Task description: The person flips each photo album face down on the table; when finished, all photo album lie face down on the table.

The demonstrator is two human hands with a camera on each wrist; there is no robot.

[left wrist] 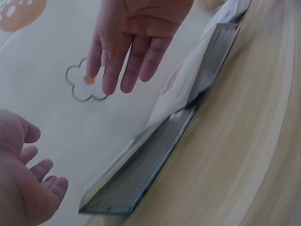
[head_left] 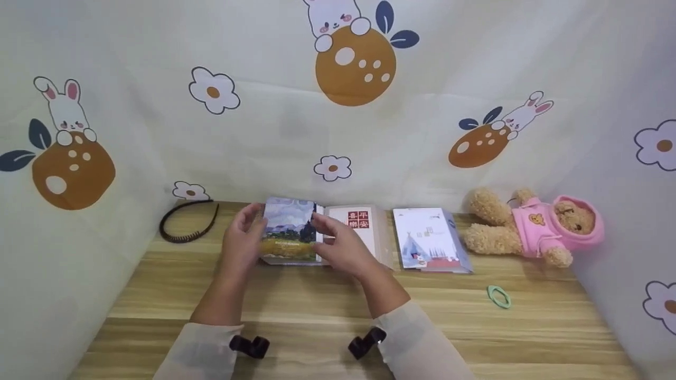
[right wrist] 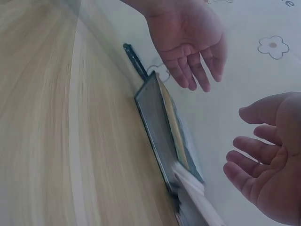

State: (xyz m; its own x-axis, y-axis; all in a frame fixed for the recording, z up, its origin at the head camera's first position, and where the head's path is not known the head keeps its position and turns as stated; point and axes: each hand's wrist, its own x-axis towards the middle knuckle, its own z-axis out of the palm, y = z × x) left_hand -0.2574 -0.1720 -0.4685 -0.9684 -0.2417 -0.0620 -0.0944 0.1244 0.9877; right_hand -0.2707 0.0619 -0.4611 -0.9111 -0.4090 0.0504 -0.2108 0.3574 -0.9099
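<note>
A notebook (head_left: 288, 232) with a painted landscape cover lies on the table between my hands. My left hand (head_left: 243, 240) is at its left edge, and my right hand (head_left: 346, 248) is at its right edge. Both wrist views show the hands hovering over the notebook (left wrist: 136, 165), apart from it, with loosely bent fingers and nothing held. Right of it lies a cream book (head_left: 376, 227) with red square characters, partly hidden by my right hand. Farther right is a white book (head_left: 428, 237) with a tent picture on its cover.
A dark toothed headband (head_left: 182, 237) lies at the back left of the wooden table (head_left: 296, 338). On the right, a teddy bear (head_left: 533, 227) in a pink hoodie lies on its side. A green ring-shaped band (head_left: 498, 297) is in front of it. A patterned curtain (head_left: 264, 132) encloses the table.
</note>
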